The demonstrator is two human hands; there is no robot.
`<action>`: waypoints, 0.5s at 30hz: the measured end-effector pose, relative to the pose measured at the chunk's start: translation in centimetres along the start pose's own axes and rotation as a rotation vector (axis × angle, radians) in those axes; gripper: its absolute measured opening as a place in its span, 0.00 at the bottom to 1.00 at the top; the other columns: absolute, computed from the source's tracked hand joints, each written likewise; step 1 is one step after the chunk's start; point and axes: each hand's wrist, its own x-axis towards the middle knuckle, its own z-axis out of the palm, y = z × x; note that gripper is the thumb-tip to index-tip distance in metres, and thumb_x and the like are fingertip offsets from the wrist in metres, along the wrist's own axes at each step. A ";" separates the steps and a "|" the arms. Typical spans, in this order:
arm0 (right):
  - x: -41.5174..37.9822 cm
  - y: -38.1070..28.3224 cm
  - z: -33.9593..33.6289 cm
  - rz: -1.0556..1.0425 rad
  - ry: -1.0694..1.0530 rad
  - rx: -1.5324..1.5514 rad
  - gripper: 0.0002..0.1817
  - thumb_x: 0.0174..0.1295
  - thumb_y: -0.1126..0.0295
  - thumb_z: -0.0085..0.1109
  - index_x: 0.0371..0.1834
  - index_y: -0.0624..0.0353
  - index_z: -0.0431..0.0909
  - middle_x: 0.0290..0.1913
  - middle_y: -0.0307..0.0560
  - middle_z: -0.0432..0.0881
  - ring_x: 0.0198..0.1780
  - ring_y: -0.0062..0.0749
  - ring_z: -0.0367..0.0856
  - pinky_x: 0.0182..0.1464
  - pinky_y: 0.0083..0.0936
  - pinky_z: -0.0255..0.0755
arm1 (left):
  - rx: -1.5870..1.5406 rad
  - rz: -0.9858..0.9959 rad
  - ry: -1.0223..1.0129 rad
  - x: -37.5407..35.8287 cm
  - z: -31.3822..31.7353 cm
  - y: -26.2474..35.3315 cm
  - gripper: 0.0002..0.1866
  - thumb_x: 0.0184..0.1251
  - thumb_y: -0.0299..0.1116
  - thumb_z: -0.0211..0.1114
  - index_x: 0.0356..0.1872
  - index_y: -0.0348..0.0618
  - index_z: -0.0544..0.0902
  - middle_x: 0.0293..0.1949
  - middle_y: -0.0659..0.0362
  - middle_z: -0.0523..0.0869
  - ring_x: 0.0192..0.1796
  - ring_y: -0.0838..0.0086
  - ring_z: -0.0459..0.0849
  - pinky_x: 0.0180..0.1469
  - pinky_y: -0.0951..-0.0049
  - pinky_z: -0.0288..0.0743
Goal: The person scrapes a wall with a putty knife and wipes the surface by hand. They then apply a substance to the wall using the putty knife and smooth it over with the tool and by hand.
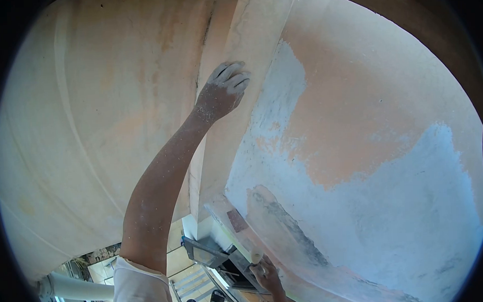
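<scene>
My left hand [226, 90], coated in white dust, is raised against the pale beam [249, 60] that runs up between two wall surfaces. Its fingers are curled against the surface, and what they hold, if anything, is hidden. Low in the view, my right hand [266, 275] has its fingers closed around a small pale round object [256, 256], too small to name. To the right spreads the wall [352, 110], peach-coloured with large white patches [371, 215].
A stained beige surface [107, 113] fills the left side. A ledge [255, 230] with rough grey patches slopes down to the right. Below are a dark-framed window [205, 253], ladder-like steps [193, 283], a white pipe [81, 287] and dark footwear [217, 297].
</scene>
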 end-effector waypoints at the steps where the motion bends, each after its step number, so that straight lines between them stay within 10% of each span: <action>1: -0.2 -0.1 -0.4 0.007 0.019 0.004 0.13 0.57 0.73 0.63 0.45 0.64 0.79 0.59 0.55 0.73 0.59 0.46 0.74 0.58 0.32 0.68 | 0.001 0.004 -0.001 0.1 -0.1 0.0 0.13 0.48 0.25 0.66 0.38 0.42 0.81 0.50 0.63 0.81 0.61 0.67 0.73 0.62 0.61 0.68; 15: 0.5 -4.5 -7.3 0.034 0.459 0.272 0.06 0.65 0.78 0.50 0.43 0.67 0.73 0.36 0.43 0.78 0.38 0.26 0.75 0.45 0.23 0.69 | 0.135 -0.024 -0.143 -1.8 -0.6 1.5 0.16 0.52 0.30 0.65 0.45 0.41 0.80 0.60 0.59 0.74 0.67 0.66 0.65 0.69 0.60 0.60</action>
